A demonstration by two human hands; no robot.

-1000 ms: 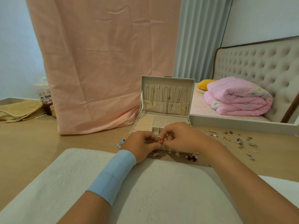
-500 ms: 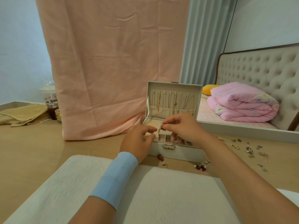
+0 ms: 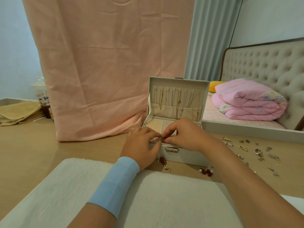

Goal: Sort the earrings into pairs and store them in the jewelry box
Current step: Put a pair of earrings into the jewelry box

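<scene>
Right, I have both hands at the front edge of the jewelry box [image 3: 185, 156], whose lid stands open with necklaces [image 3: 178, 100] hanging inside it. My left hand [image 3: 141, 145] and right hand [image 3: 184, 134] meet just above the box's front compartments. The thumb and forefinger of each pinch one small earring [image 3: 162, 139] between them, and the other fingers are loosely curled. The piece is too small for me to make out its parts; I see only a reddish glint at the fingertips.

I judge it nearly weightless, hard and a little slick, with a thin wire or post that would bend under any squeeze. It could flick away if one pinch lets go early. I would hold it by the bead or body, never the wire, and lower it straight into a compartment before easing off.

A red drop earring [image 3: 163, 160] lies just in front of the box, close to my left hand, likely its partner. Red and pearl pieces [image 3: 206, 171] sit in front of the box's right corner. The loose earrings [image 3: 243, 148] are scattered to the right of the box, well apart from it, so most of the sorting looks undone. A white mat [image 3: 156, 199] lies on my side of the box.
</scene>
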